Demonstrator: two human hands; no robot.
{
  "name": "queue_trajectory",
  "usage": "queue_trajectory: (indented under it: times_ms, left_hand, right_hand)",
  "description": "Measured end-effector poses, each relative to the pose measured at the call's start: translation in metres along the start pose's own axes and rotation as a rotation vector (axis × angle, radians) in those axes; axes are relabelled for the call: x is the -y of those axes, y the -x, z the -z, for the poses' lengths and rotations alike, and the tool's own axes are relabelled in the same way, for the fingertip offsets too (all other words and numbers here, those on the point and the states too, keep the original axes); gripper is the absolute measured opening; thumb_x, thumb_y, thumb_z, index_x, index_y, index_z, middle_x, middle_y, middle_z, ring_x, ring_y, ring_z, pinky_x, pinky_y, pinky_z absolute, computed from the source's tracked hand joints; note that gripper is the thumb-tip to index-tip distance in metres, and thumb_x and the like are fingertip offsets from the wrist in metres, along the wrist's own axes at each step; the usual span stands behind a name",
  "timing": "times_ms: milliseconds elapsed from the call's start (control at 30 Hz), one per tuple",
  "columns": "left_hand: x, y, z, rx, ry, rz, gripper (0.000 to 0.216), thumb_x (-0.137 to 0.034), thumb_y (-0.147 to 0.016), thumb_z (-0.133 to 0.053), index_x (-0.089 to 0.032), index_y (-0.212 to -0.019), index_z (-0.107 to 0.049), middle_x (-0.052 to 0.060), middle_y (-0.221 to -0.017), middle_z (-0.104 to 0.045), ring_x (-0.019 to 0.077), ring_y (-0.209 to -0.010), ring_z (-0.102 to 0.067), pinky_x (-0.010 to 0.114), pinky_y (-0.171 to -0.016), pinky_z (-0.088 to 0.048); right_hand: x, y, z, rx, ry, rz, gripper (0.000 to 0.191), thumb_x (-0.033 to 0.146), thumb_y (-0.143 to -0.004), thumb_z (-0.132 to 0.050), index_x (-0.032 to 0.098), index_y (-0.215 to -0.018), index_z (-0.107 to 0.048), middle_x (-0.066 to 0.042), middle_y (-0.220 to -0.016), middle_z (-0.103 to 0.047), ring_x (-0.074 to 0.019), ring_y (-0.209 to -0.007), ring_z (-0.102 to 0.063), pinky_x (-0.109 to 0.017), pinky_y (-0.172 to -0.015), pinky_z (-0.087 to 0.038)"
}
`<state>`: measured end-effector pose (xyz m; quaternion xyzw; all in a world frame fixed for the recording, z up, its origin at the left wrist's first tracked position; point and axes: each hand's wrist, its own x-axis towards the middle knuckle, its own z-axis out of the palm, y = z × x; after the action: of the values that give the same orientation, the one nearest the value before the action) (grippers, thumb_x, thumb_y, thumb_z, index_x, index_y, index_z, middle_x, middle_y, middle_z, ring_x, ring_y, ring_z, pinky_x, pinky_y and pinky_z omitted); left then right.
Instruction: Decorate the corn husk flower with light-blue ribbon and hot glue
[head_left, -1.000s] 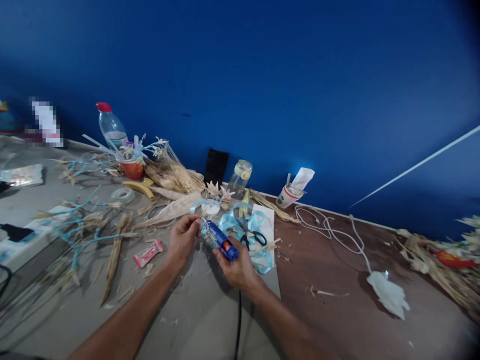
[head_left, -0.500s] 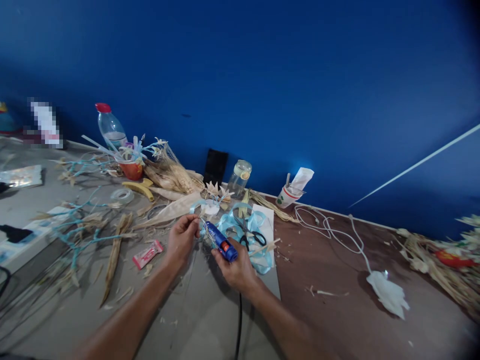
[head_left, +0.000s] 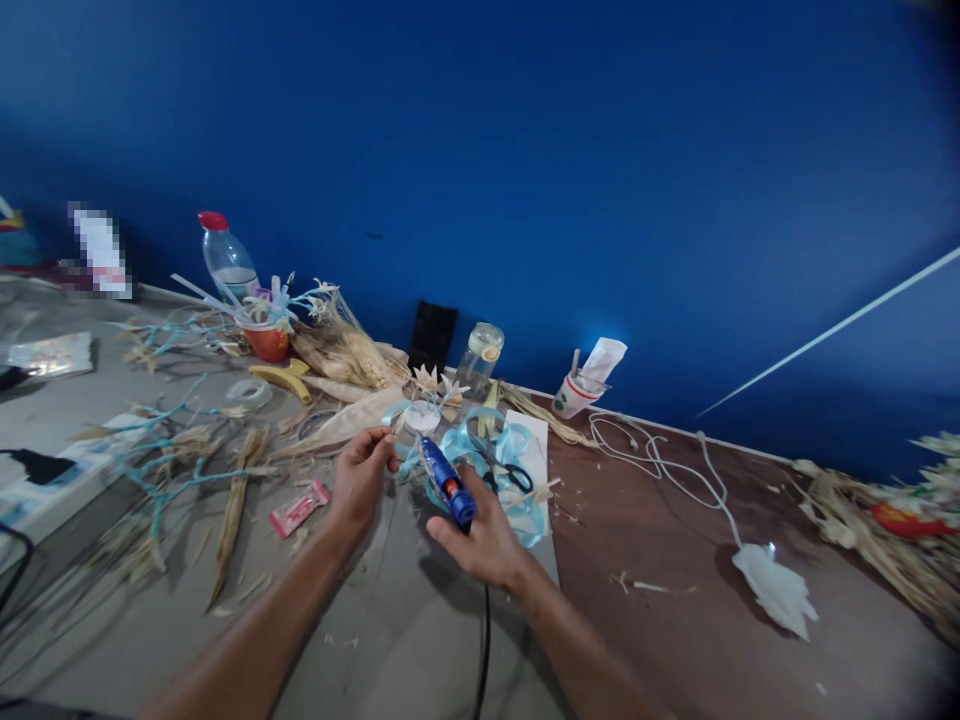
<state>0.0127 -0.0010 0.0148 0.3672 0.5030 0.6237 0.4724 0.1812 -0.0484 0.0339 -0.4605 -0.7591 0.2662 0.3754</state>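
Note:
My right hand (head_left: 484,530) is wrapped round a blue glue gun (head_left: 448,482), its nozzle pointing up and to the left and its black cord trailing down toward me. The fingers of my left hand (head_left: 364,475) are pinched together just left of the nozzle; what they hold is too small to make out. Light blue ribbon (head_left: 457,440) lies in loops behind the glue gun. Black-handled scissors (head_left: 517,477) rest among the loops, partly hidden by my right hand. A white ribbon spool (head_left: 422,416) sits beyond my fingertips.
Corn husks (head_left: 349,355) and blue-wrapped twigs (head_left: 169,475) cover the left side. A red cup (head_left: 268,343), a clear bottle (head_left: 227,262), a glass jar (head_left: 480,358) and a paper cup (head_left: 574,396) stand along the blue wall. A power strip (head_left: 90,470) lies far left; a white cable (head_left: 667,460) curls at right.
The glue gun has shifted slightly right, its nozzle drawing away from my left fingertips. My right thumb has moved off the side of the gun. My left hand stays nearly in place.

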Motion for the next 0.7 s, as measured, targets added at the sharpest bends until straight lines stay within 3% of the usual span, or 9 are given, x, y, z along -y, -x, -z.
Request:
queue_trajectory:
  times_ms: [200, 367, 533, 700]
  left_hand:
    - [0.002, -0.005, 0.003, -0.023, 0.003, -0.010, 0.019, -0.031, -0.071, -0.060, -0.015, -0.082, -0.060, -0.005, -0.052, -0.052, 0.0082, -0.049, -0.045, 0.021, -0.052, -0.034]
    - [-0.003, -0.008, 0.002, -0.057, 0.051, 0.003, 0.019, -0.030, -0.066, -0.064, -0.016, -0.076, -0.060, -0.005, -0.050, -0.051, 0.0076, -0.046, -0.045, 0.020, -0.049, -0.033]
    - [-0.002, -0.012, 0.003, -0.065, 0.162, -0.040, 0.016, -0.027, -0.065, -0.065, -0.016, -0.076, -0.060, -0.004, -0.057, -0.053, 0.0067, -0.049, -0.045, 0.020, -0.050, -0.034]
    - [-0.002, -0.017, 0.008, -0.092, 0.180, -0.061, 0.014, -0.024, -0.065, -0.066, -0.016, -0.075, -0.060, -0.005, -0.058, -0.052, 0.0061, -0.049, -0.045, 0.020, -0.051, -0.034]
  right_hand:
    - [0.017, 0.006, 0.024, 0.223, 0.131, 0.089, 0.014, 0.024, -0.075, -0.055, 0.018, -0.086, -0.049, -0.005, -0.085, -0.051, -0.0168, -0.076, -0.049, -0.028, -0.067, -0.041]
    - [0.008, 0.036, 0.026, 0.420, 0.342, 0.105, 0.029, 0.027, -0.068, -0.065, 0.018, -0.093, -0.056, -0.007, -0.094, -0.054, -0.0216, -0.086, -0.050, -0.034, -0.080, -0.041]
    - [-0.006, 0.057, 0.022, 0.525, 0.414, 0.073, 0.033, 0.029, -0.068, -0.066, 0.018, -0.098, -0.060, -0.008, -0.095, -0.055, -0.0225, -0.086, -0.050, -0.037, -0.081, -0.041]
    - [0.000, 0.051, 0.035, 0.543, 0.332, 0.065, 0.038, 0.036, -0.068, -0.069, 0.018, -0.101, -0.062, -0.010, -0.105, -0.055, -0.0248, -0.093, -0.053, -0.039, -0.084, -0.042]
